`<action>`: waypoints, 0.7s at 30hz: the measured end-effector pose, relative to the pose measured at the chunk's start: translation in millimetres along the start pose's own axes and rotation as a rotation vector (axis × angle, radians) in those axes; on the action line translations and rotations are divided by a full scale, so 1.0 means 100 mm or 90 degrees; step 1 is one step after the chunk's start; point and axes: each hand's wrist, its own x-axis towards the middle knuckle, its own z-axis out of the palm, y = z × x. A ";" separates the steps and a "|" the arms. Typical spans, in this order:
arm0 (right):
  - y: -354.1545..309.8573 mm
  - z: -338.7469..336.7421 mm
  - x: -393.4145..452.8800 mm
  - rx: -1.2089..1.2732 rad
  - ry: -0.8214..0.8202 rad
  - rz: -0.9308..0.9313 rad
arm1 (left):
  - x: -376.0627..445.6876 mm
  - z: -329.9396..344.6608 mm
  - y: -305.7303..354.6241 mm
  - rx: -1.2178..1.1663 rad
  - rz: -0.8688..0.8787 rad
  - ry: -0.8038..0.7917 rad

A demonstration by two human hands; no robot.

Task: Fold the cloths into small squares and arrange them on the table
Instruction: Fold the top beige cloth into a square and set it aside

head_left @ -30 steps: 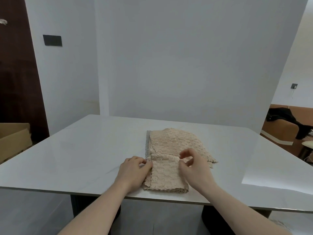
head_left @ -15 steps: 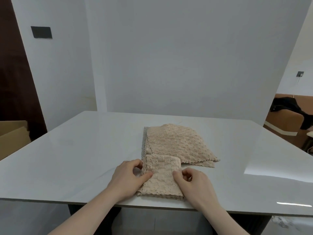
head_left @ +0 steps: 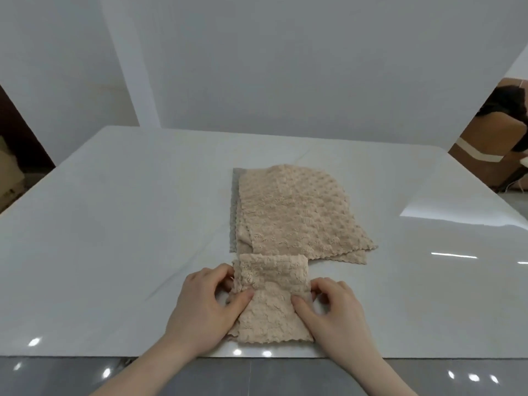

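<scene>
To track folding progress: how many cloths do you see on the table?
3 at least: the folded beige cloth between both hands, a beige cloth behind it, a grey cloth under that. More may be hidden.

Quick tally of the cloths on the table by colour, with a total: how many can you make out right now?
Beige cloths: 3 visible, namely the folded beige cloth held between both hands, plus a top beige cloth lying over a lower beige cloth in the stack behind it.
Grey cloths: 1, the grey cloth showing at the stack's left edge.
Total: 4 visible; any hidden layers cannot be told.
</scene>
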 end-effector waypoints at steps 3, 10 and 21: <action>-0.16 -0.11 -0.02 0.020 -0.056 0.074 | -0.02 -0.11 0.19 0.009 -0.060 -0.044; -0.87 -0.83 0.05 0.218 -0.156 0.274 | -0.21 -0.60 1.24 -0.234 -0.294 -0.100; -1.89 -1.54 -0.05 0.351 -0.231 0.220 | -0.46 -1.62 2.04 -0.331 -0.379 0.009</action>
